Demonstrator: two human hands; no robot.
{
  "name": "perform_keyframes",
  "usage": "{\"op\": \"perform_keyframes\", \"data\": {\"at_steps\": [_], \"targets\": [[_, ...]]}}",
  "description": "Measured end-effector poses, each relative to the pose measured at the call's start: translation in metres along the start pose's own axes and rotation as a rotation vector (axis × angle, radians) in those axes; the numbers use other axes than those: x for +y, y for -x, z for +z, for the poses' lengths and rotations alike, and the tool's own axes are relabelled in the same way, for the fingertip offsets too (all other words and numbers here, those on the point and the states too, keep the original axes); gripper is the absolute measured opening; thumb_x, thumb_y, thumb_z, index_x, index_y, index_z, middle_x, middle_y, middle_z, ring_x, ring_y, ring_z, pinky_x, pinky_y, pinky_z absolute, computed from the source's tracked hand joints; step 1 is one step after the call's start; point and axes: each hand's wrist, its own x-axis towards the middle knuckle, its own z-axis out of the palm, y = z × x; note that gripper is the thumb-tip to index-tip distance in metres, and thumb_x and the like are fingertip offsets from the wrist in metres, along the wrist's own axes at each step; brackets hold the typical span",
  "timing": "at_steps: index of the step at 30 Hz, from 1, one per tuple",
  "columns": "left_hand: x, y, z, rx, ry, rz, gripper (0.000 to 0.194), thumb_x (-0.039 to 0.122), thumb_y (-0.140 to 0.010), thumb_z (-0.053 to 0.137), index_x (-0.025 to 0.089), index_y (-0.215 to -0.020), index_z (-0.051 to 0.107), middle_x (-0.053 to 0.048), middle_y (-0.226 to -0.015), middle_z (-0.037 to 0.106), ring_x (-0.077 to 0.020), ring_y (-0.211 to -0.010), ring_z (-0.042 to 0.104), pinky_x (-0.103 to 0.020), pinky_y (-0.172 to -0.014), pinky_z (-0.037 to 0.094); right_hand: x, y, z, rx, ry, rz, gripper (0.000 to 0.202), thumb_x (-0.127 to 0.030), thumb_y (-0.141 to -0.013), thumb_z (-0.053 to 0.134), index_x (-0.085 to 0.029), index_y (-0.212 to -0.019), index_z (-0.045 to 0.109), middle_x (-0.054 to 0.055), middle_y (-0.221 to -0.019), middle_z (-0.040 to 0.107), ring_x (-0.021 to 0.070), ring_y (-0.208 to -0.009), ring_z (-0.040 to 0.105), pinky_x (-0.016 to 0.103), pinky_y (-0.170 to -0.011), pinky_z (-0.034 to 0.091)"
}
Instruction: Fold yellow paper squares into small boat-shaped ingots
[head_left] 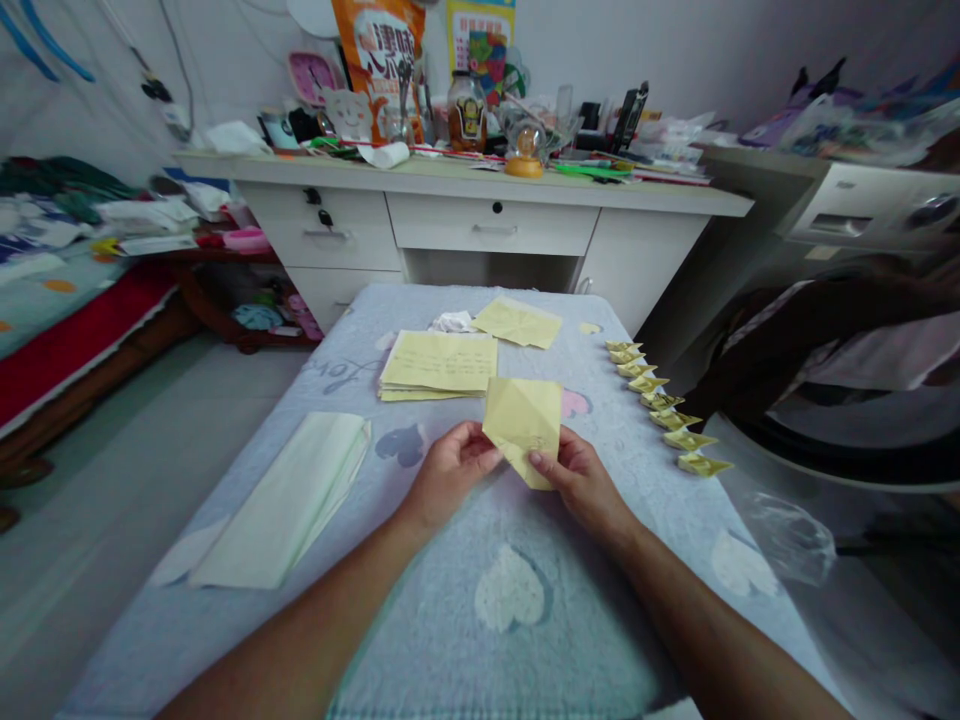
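Note:
A creased yellow sheet of paper [523,425] is held up between my two hands over the table, its lower left corner folded in. My left hand [457,460] pinches the paper's left edge. On the right side, my right hand [581,475] grips it with the thumb lying on its face. Just beyond, a stack of yellow paper [442,362] with handwriting lies flat. Another creased yellow sheet [519,321] rests behind it, beside a crumpled white tissue [451,322]. Several small folded yellow paper boats [664,402] stand in a row along the table's right edge.
Folded pale paper [289,500] lies at the left of the cloth-covered table [420,640]. Beyond stands a white desk [487,215] crowded with a jar [466,112], an orange bag [382,60] and other items. A washing machine [862,215] is at the right, a bed [82,310] at the left.

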Motion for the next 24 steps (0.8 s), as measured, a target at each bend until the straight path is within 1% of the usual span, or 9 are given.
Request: {"op": "perform_keyframes", "data": {"at_steps": [2,4,8,10,12,14,18,21,24], "targets": [[0.002,0.0,-0.001,-0.001,0.044,-0.034,0.024,0.036,-0.08,0.064,0.013,-0.088,0.061,-0.005,-0.086,0.066,-0.0153,-0.083,0.062,-0.028,-0.081,0.047,0.001,0.002,0.005,-0.033,-0.006,-0.006,0.04,-0.042,-0.076,0.07,-0.023,-0.11,0.06,0.004,-0.104,0.069,0.0188,-0.089,0.064,0.032,-0.082,0.049],[0.005,0.001,-0.001,0.032,0.066,-0.047,0.021,0.035,-0.082,0.063,0.014,-0.079,0.06,-0.002,-0.078,0.066,-0.013,-0.076,0.06,-0.025,-0.075,0.046,0.001,0.004,0.007,-0.099,0.014,0.005,0.039,-0.042,-0.078,0.069,-0.023,-0.111,0.06,0.005,-0.105,0.069,0.0194,-0.092,0.064,0.034,-0.085,0.048],[0.011,0.003,0.0,0.073,0.244,-0.077,0.016,0.03,-0.077,0.065,0.016,-0.079,0.057,-0.001,-0.077,0.066,-0.0131,-0.071,0.061,-0.026,-0.07,0.048,-0.003,0.008,0.005,-0.249,0.15,0.022,0.035,-0.042,-0.079,0.067,-0.022,-0.108,0.064,0.005,-0.104,0.068,0.0207,-0.095,0.063,0.036,-0.089,0.047],[0.014,0.004,-0.001,0.109,0.295,-0.092,0.016,0.028,-0.074,0.065,0.017,-0.081,0.056,0.0,-0.076,0.067,-0.0128,-0.068,0.061,-0.025,-0.067,0.048,-0.007,0.009,0.004,-0.276,0.171,0.015,0.037,-0.044,-0.079,0.067,-0.021,-0.107,0.065,0.004,-0.101,0.069,0.0211,-0.094,0.063,0.037,-0.089,0.047],[0.015,0.004,-0.002,0.134,0.288,-0.107,0.017,0.027,-0.073,0.066,0.017,-0.083,0.056,0.0,-0.075,0.066,-0.0117,-0.065,0.061,-0.022,-0.063,0.047,-0.012,0.01,0.003,-0.248,0.119,0.002,0.039,-0.048,-0.079,0.065,-0.022,-0.109,0.063,0.005,-0.099,0.069,0.0213,-0.093,0.063,0.036,-0.087,0.047],[0.014,0.003,-0.003,0.126,0.251,-0.117,0.021,0.027,-0.072,0.067,0.017,-0.088,0.057,0.001,-0.075,0.066,-0.011,-0.064,0.061,-0.021,-0.062,0.046,-0.016,0.009,0.002,-0.162,0.053,-0.005,0.04,-0.05,-0.081,0.062,-0.022,-0.109,0.061,0.004,-0.098,0.068,0.0206,-0.091,0.063,0.033,-0.082,0.049],[0.009,0.003,-0.003,0.082,0.085,-0.073,0.035,0.029,-0.073,0.068,0.018,-0.104,0.055,0.002,-0.074,0.064,-0.0111,-0.062,0.06,-0.021,-0.059,0.045,-0.015,0.004,0.0,-0.02,0.036,0.025,0.032,-0.047,-0.079,0.064,-0.021,-0.097,0.059,0.003,-0.089,0.067,0.0175,-0.078,0.064,0.029,-0.07,0.049],[0.005,0.004,0.0,0.057,-0.114,-0.021,0.032,0.027,-0.076,0.064,0.019,-0.105,0.052,0.002,-0.075,0.062,-0.011,-0.064,0.06,-0.021,-0.059,0.045,-0.006,0.001,-0.002,0.045,0.137,0.041,0.027,-0.044,-0.079,0.064,-0.021,-0.091,0.056,0.001,-0.081,0.064,0.0152,-0.068,0.061,0.026,-0.061,0.047],[0.003,0.006,0.004,0.061,-0.305,0.017,0.026,0.023,-0.077,0.061,0.019,-0.102,0.054,0.001,-0.079,0.062,-0.0111,-0.065,0.059,-0.021,-0.059,0.046,0.002,0.001,-0.004,0.125,0.389,-0.026,0.022,-0.037,-0.08,0.062,-0.021,-0.092,0.055,0.0,-0.08,0.062,0.0146,-0.067,0.058,0.025,-0.059,0.045]]}}
